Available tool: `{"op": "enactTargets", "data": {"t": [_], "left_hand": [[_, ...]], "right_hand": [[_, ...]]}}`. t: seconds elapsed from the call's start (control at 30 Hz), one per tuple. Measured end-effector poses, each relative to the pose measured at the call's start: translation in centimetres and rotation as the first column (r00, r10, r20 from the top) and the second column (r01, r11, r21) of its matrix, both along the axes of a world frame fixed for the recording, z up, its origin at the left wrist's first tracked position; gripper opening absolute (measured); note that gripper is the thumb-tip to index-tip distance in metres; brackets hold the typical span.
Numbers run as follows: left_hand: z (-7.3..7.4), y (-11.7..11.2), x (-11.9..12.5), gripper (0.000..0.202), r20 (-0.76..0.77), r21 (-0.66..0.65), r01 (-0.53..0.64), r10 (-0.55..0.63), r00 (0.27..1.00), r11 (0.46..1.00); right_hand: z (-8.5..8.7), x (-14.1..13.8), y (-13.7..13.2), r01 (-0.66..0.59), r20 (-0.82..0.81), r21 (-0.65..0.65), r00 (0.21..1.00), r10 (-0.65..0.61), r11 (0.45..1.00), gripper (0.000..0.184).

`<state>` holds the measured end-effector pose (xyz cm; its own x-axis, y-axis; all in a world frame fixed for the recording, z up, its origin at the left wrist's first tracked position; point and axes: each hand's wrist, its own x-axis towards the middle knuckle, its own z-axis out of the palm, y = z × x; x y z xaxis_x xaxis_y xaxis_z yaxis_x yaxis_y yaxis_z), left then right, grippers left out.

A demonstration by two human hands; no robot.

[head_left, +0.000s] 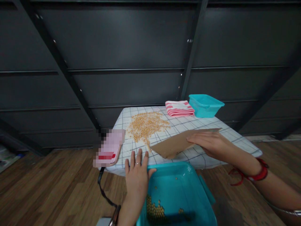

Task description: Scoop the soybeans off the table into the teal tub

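Note:
My right hand grips a bent piece of brown cardboard, tilted over the tabletop. Its left tip lies beside a trail of soybeans, which are spread loosely on the checked tablecloth. With fingers apart, my left hand rests at the front of the table, its thumb at the rim of a teal plastic box. Inside that box, some soybeans have gathered in the near left corner, and a few lie singly. The box sits below the table's front edge; what supports it is hidden.
A folded pink-and-white striped cloth and a second turquoise box stand at the back right. At the table's left edge lies a pink phone, partly pixelated, near a dark strap. Dark panels rise behind the table.

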<state>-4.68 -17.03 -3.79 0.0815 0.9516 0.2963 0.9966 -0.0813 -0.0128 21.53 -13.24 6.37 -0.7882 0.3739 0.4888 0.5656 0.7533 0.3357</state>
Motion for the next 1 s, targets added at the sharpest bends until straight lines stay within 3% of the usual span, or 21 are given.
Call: {"op": "enactTargets", "data": {"t": [0.4, 0.7, 0.9, 1.0], "left_hand": [[0.1, 0.0, -0.2, 0.052, 0.015, -0.022, 0.012, -0.012, 1.0, 1.0], [-0.3, 0.0, -0.3, 0.051, 0.02, -0.004, 0.025, -0.025, 0.999, 1.0], [0.1, 0.0, -0.2, 0.052, 0.032, -0.018, 0.019, -0.018, 0.999, 1.0], [0.0, 0.0, -0.2, 0.049, 0.033, -0.011, 0.016, -0.016, 0.999, 1.0]], "right_hand": [[0.6, 0.8, -1.7, 0.017, -0.029, -0.207, 0.999, -0.023, 0.978, 0.052], [0.3, 0.8, -1.6, 0.034, -0.04, -0.162, 0.998, -0.041, 0.986, 0.052], [0.6, -0.1, -3.0, 0.065, -0.012, -0.202, 0.998, -0.069, 0.977, 0.047], [0.5, -0.2, -3.5, 0.053, 0.007, -0.145, 0.999, -0.053, 0.988, 0.045]]}}
